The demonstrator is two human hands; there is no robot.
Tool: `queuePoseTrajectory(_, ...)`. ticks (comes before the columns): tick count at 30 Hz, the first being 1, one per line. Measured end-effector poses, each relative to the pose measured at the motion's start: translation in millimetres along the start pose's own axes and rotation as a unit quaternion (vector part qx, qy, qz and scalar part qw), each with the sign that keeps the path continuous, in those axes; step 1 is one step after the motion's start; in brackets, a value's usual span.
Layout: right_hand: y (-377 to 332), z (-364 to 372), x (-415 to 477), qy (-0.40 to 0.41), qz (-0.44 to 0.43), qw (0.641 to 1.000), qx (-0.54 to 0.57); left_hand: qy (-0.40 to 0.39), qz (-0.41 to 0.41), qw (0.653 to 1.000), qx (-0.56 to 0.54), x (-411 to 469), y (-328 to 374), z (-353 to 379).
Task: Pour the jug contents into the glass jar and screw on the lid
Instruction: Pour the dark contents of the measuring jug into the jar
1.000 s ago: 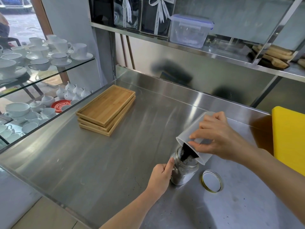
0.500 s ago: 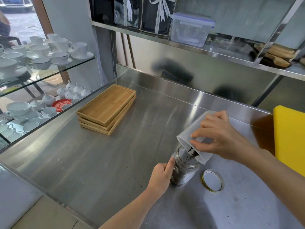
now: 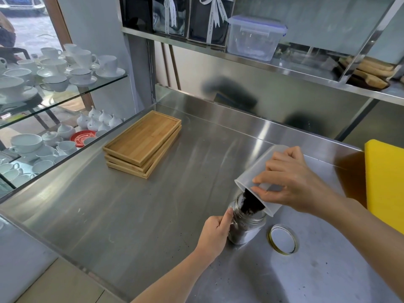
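The glass jar [image 3: 246,224] stood upright on the steel surface [image 3: 142,215], and everything else I placed around it. I had the jug [image 3: 260,178] tipped steeply, its mouth just over the jar's opening, so the dark loose contents [image 3: 249,204] slid down into the jar rather than scattering; a few specks already lay on the surface near the jar. My right hand [image 3: 293,182] came at the jug from the jar's right, forearm reaching in low, wrist bent downward, fingers curled over its wall and thumb at the rim, the grip pressed firmly on the jug. My left hand [image 3: 215,236] wrapped the jar's left side, thumb pointing up along the glass, the grip closed on the jar to steady it against the pour. The lid [image 3: 283,239] lay flat just right of the jar, within easy reach for screwing on afterwards. Well beyond the jar, to its left, sat stacked wooden trays [image 3: 143,143].
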State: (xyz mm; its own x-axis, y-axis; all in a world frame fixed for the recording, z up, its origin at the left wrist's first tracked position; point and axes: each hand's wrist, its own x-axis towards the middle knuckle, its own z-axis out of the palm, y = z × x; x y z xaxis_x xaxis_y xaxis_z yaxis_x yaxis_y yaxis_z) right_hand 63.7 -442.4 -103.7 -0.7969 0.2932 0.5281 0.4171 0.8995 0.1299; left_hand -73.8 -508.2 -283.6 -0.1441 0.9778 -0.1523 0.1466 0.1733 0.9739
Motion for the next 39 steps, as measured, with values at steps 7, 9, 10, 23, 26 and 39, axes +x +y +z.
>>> queuePoseTrajectory(7,0.4,-0.9,0.2,-0.013,-0.002,1.0,-0.002,-0.003,-0.001,1.0,-0.006,0.4,0.1,0.4)
queuePoseTrajectory(9,0.0,-1.0,-0.1,-0.012,-0.003,1.0,-0.002,-0.006,-0.003,1.0,-0.007,0.8,-0.3,0.5)
queuePoseTrajectory(10,-0.5,-1.1,-0.1,-0.012,-0.005,1.0,-0.004,-0.006,-0.003,1.0,-0.004,1.0,-0.9,0.3)
queuePoseTrajectory(23,-1.7,-1.1,0.6,0.013,-0.01,1.0,-0.006,-0.007,-0.004,1.0,-0.001,-0.1,1.4,-0.8)
queuePoseTrajectory(26,-2.1,-1.9,2.4,0.021,-0.008,1.0,0.0,-0.007,-0.003,1.0,0.001,0.0,2.2,-1.0)
queuePoseTrajectory(39,-4.7,1.2,-1.5,0.017,-0.029,0.999,-0.017,-0.014,-0.006,1.0,0.006,-0.3,1.8,-2.2)
